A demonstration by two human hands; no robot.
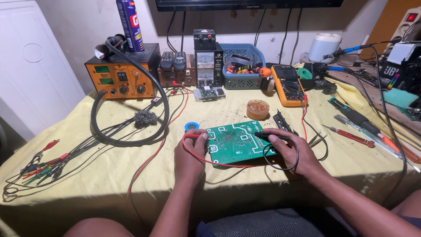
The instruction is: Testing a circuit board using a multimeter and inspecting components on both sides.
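Observation:
A green circuit board (234,141) lies flat on the yellow cloth-covered table (109,175) in front of me. My left hand (190,154) pinches a red test probe (194,136) whose tip rests at the board's left edge. My right hand (293,152) grips a black test probe (264,135), its tip touching the board's upper right part. The red lead (219,164) and black lead (280,167) loop under the board's near edge. Both leads run back toward an orange-yellow multimeter (287,85) at the back right.
An orange rework station (120,77) with a black hose (131,140) stands back left, with a spray can (130,25) on it. A power supply (208,63), blue basket (242,66), flux tin (257,109), screwdrivers (351,135) and clip leads (41,164) surround the board.

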